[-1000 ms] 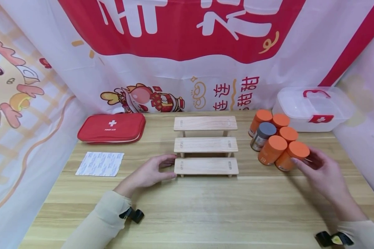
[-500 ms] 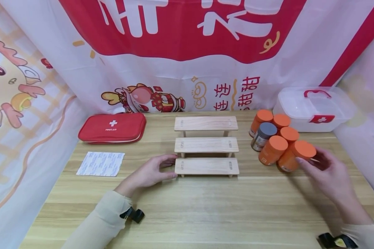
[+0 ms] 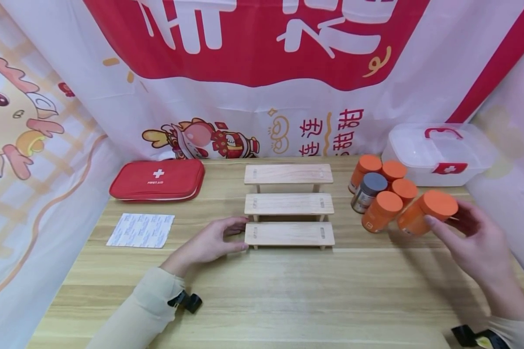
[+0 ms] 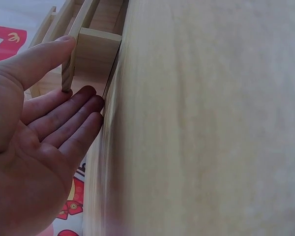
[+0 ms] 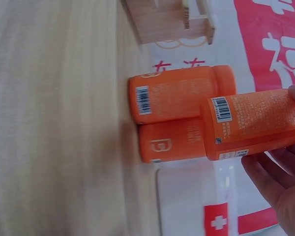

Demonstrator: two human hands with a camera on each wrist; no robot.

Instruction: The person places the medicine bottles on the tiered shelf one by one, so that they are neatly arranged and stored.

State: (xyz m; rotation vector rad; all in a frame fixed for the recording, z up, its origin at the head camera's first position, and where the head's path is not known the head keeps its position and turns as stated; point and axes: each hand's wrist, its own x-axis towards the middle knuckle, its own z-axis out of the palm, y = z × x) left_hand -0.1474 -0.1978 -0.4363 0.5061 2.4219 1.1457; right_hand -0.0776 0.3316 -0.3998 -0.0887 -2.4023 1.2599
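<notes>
Wooden table: bears a shelf rack.
Left hand: straight fingers only touching the rack's end.
Right hand: curled around an orange bottle.
Change: bottle now lifted, singled out from other bottles.

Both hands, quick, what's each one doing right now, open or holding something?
Left hand: open, fingers at the left end of the front wooden shelf.
Right hand: closed, holding a tilted orange bottle.
</notes>
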